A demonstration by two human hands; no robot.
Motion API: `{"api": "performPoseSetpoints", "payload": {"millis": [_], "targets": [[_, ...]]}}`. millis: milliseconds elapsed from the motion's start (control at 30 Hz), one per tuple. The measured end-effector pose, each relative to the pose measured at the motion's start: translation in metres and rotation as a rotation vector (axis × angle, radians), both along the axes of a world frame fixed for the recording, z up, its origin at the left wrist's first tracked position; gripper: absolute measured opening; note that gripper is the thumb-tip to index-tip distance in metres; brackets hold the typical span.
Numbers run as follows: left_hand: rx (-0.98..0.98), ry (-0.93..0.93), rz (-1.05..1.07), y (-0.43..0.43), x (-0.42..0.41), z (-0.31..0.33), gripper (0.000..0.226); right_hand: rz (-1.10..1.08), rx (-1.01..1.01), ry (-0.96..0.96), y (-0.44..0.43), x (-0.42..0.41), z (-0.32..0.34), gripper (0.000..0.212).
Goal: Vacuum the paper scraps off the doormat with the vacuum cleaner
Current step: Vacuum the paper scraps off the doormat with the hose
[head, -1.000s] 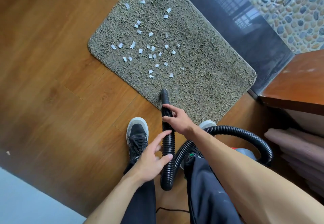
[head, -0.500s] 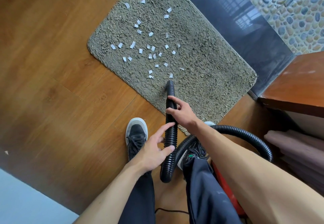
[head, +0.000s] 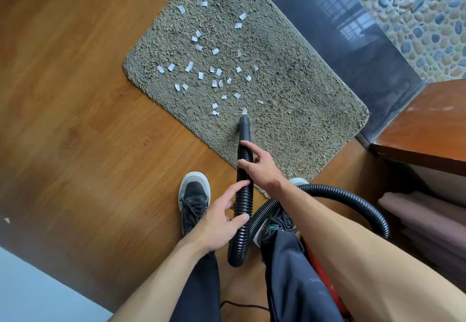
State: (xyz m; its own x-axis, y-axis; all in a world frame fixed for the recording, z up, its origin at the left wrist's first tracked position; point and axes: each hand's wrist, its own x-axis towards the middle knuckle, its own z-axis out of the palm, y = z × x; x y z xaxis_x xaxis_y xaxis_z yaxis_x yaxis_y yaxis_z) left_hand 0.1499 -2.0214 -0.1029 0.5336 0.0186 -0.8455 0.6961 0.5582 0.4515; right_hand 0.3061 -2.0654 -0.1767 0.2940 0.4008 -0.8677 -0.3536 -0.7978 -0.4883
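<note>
A shaggy grey-green doormat point(head: 290, 89) lies on the wooden floor, with several white paper scraps point(head: 214, 72) scattered over its left half. The black ribbed vacuum hose point(head: 243, 195) points up the frame; its smooth nozzle tip point(head: 244, 126) rests on the mat just below the nearest scrap point(head: 244, 111). My right hand point(head: 259, 166) grips the hose close behind the nozzle. My left hand point(head: 222, 221) holds the hose lower down, thumb and fingers wrapped loosely round it. The hose loops right behind my right arm to the red vacuum body point(head: 325, 281), mostly hidden by my leg.
My left shoe point(head: 193, 200) stands on the wood floor point(head: 75, 120) below the mat; the right shoe point(head: 274, 223) is at the mat's edge. A dark glass door point(head: 340, 34) borders the mat's far side. A wooden cabinet point(head: 428, 130) and folded fabric point(head: 423, 218) sit at right.
Both hands have pushed the hose forward, so the nozzle slid from the mat's near edge up to the closest scraps. The view has shifted slightly.
</note>
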Motion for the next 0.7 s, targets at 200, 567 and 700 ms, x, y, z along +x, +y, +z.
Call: {"api": "performPoseSetpoints", "payload": {"millis": [200, 567, 700], "targets": [[0.002, 0.002, -0.032, 0.004, 0.0, -0.005, 0.07, 0.02, 0.009, -0.043, 0.0, -0.002, -0.004, 0.057], [0.017, 0.04, 0.05, -0.015, 0.004, -0.003, 0.075, 0.123, -0.039, -0.102, -0.003, -0.004, -0.011, 0.067], [0.025, 0.042, 0.043, -0.012, 0.003, -0.006, 0.073, 0.09, -0.041, -0.096, -0.004, -0.007, -0.015, 0.068]]}}
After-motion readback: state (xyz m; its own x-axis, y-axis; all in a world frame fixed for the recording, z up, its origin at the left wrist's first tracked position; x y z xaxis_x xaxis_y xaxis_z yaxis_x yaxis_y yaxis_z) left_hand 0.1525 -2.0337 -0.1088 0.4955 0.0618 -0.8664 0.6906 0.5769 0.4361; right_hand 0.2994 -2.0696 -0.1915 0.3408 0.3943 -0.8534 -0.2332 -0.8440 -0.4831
